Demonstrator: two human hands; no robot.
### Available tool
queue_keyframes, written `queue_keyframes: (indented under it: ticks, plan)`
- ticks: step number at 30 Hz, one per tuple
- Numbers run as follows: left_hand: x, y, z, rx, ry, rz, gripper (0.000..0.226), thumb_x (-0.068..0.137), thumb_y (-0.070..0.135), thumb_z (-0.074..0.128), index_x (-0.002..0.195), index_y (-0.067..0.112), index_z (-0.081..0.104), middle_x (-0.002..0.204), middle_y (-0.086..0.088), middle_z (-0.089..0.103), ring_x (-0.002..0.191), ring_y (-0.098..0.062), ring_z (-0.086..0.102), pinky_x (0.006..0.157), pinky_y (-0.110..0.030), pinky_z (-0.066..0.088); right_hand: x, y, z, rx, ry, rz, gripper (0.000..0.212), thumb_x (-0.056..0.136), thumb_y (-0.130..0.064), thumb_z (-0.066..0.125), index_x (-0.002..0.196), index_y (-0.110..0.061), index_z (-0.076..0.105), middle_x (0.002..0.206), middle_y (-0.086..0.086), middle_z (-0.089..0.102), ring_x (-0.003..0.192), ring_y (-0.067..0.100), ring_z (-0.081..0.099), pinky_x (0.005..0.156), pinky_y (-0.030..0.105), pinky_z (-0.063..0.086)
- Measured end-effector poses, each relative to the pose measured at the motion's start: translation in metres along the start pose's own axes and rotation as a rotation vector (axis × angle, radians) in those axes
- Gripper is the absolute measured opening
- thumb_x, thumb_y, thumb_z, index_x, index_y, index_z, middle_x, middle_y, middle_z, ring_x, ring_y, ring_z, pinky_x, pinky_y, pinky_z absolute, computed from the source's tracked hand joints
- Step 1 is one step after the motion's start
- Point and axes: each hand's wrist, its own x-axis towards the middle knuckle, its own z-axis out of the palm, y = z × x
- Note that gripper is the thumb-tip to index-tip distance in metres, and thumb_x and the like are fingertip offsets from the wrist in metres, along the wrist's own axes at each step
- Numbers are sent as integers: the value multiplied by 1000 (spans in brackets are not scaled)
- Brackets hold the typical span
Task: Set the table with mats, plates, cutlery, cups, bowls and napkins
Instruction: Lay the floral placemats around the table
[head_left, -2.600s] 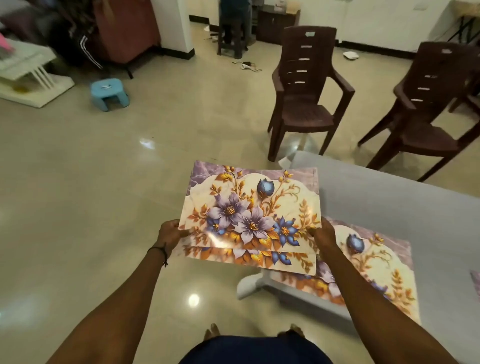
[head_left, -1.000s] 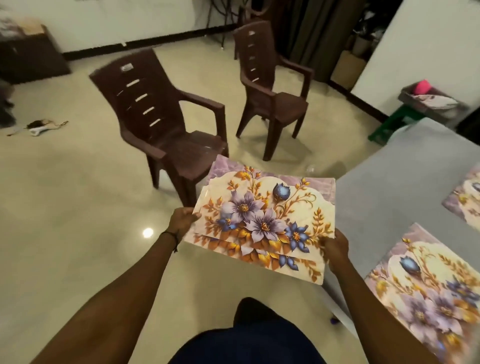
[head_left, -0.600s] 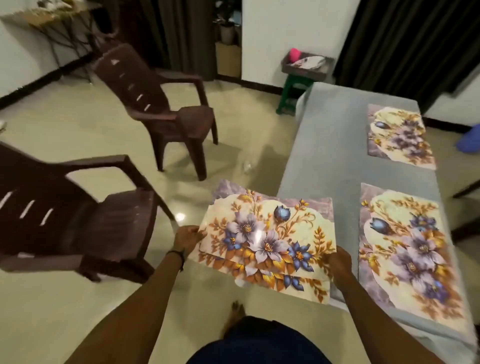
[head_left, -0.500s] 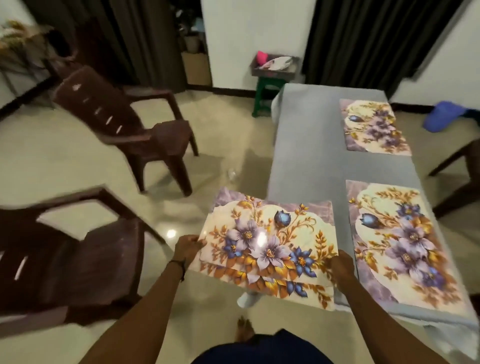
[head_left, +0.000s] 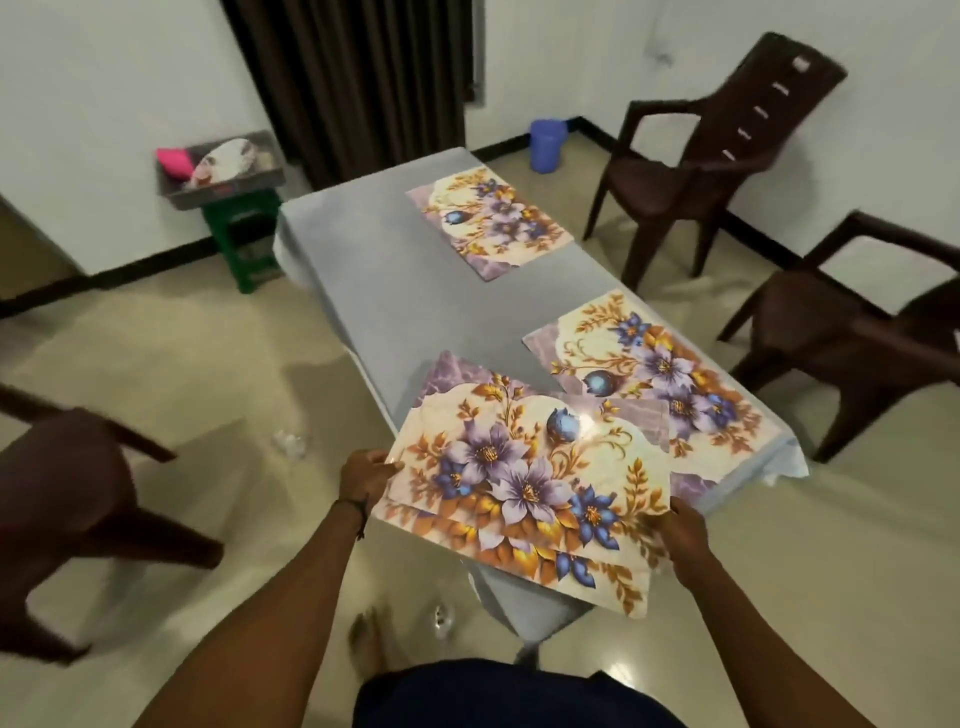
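1. At the far left a dark brown chair (head_left: 67, 499) stands on the tiled floor, blurred.
2. By the wall a green stool (head_left: 244, 244) bears a grey tray (head_left: 223, 195); in it lie a pink thing and pale crockery, too blurred to name.
3. My left hand (head_left: 366, 475) pinches the left edge of the held mats (head_left: 524, 493), thumb on top and fingers curled beneath; a dark band sits at the wrist.
4. The held mats show purple and blue flowers with gold leaves; a second edge peeks out under the top one, so there are at least two; they hang tilted over the near left corner of the surface (head_left: 374, 291); whether they touch it I cannot tell.
5. The surface wears a grey cloth; the far mat (head_left: 488, 221) lies flat along its right side; the near mat (head_left: 660, 364) lies flat nearer me, one corner hidden behind the held mats; a blue bucket (head_left: 548, 145) stands on the floor beyond the far end.
6. My right hand (head_left: 685, 535) is clamped on the right edge of the held mats, near their lower corner.
7. On the right stand two brown chairs, well apart from the surface: a far chair (head_left: 727, 150) and a nearer chair (head_left: 852, 332).
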Motion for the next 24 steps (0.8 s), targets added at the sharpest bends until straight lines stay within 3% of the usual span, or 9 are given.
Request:
queue_keyframes:
  ticks: [3,6,10,13,16,19,24]
  plan:
    - [48,19,-4,78,-74,54,34,77,6,77,67,-15,52,41,-2,47,56,-11,41,49,-23,28,-23,7,25,84,126,97,35,80,-33,73,112,-21,71,107,4,69,101,28,65,95,49,54]
    - [92,31,-15,154,-175,122,22,78,18,76,86,-2,73,72,-15,68,78,-27,64,63,-28,37,-51,5,60,148,268,202,26,81,-21,73,107,-19,72,102,8,71,95,29,67,91,47,56]
    - [129,45,-20,325,-325,264,15,86,12,69,96,2,73,97,-17,72,96,-33,65,68,-28,39,-82,3,92,161,433,252,13,79,-16,68,92,-19,70,99,11,72,89,29,65,86,44,56]
    - [140,53,-20,351,-398,305,31,82,1,68,113,3,67,112,-13,69,102,-31,64,78,-29,47,-108,-4,103,202,516,275,11,86,-14,66,97,-13,67,100,16,68,87,32,62,80,36,50]
    - [152,61,-17,358,-429,326,40,80,-5,65,118,5,62,113,-15,68,101,-31,64,81,-32,50,-121,-1,109,245,527,297,24,85,-17,67,107,-7,68,105,18,68,91,34,63,79,36,50]
    - [165,69,-8,418,-431,358,40,80,-10,63,118,2,62,112,-18,68,101,-32,64,80,-30,49,-126,3,115,263,509,292,28,80,-22,67,104,-9,65,103,16,67,87,29,61,80,35,49]
    - [177,70,7,501,-425,378,41,79,-10,62,118,4,64,109,-18,69,103,-34,63,77,-27,44,-122,14,117,265,515,266,55,65,-41,55,110,-11,65,107,14,67,98,33,64,91,46,53]
